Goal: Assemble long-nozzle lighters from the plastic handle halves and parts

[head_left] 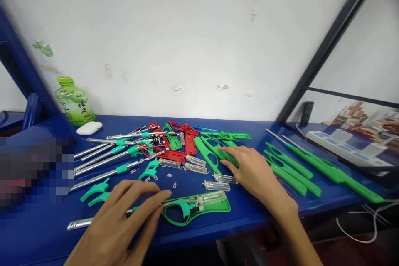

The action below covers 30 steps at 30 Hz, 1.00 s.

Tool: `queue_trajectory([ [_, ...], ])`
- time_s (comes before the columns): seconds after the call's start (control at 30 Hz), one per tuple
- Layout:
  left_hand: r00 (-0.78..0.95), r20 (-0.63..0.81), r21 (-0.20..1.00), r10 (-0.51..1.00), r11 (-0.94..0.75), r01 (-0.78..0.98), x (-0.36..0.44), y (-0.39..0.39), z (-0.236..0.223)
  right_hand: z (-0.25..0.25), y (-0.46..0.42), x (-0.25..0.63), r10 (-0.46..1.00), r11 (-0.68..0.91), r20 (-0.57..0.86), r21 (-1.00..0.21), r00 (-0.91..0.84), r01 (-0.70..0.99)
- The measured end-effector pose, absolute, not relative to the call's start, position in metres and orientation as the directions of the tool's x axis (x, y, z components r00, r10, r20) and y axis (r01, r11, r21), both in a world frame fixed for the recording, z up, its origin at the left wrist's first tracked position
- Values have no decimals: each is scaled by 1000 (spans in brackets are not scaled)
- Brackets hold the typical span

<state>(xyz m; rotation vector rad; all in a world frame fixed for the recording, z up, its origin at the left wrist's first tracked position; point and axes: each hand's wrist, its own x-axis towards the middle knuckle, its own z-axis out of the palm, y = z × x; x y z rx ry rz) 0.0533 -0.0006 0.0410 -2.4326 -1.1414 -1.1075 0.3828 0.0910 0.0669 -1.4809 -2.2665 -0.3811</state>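
Note:
In front of me lies an open green lighter half-shell (223, 205) fitted with a clear fuel tank (212, 198), a teal trigger (184, 208) and a metal tube (79, 224) reaching left. My left hand (124, 212) is closed over this utility lighter, thumb and index finger together at the front of its shell. Further back, my right hand (254, 172) grips a green lighter shell (215, 148) between thumb and fingers. Another green shell (204, 151) lies just left of it. Loose clear fuel tanks (217, 185) rest below the right hand.
Several metal tubes (102, 164) with teal parts and wires lie at left, near loose teal triggers (95, 189). Red shells (190, 143) are at the back. Finished-looking green lighters (330, 168) lie right. A green bottle (75, 102) and white case (89, 128) stand back left.

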Motion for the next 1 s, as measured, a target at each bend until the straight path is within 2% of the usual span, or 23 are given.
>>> queue_trajectory([
  [0.23, 306, 770, 120, 560, -598, 793, 36, 8, 45, 62, 91, 385, 796, 351, 506, 59, -332, 934],
  [0.43, 260, 784, 156, 564, -584, 797, 38, 11, 49, 67, 89, 399, 788, 294, 557, 36, -264, 955],
  [0.53, 247, 794, 160, 556, -583, 797, 40, 8, 53, 81, 74, 405, 763, 335, 600, -48, -241, 941],
  [0.7, 249, 785, 152, 567, -566, 810, 40, 5, 56, 103, 37, 398, 748, 528, 591, -254, -302, 810],
  [0.8, 249, 779, 149, 575, -556, 818, 40, 6, 54, 104, 27, 390, 734, 587, 574, -268, -363, 764],
  [1.0, 264, 771, 146, 580, -565, 812, 41, 7, 54, 96, 31, 384, 763, 598, 509, -319, -399, 735],
])
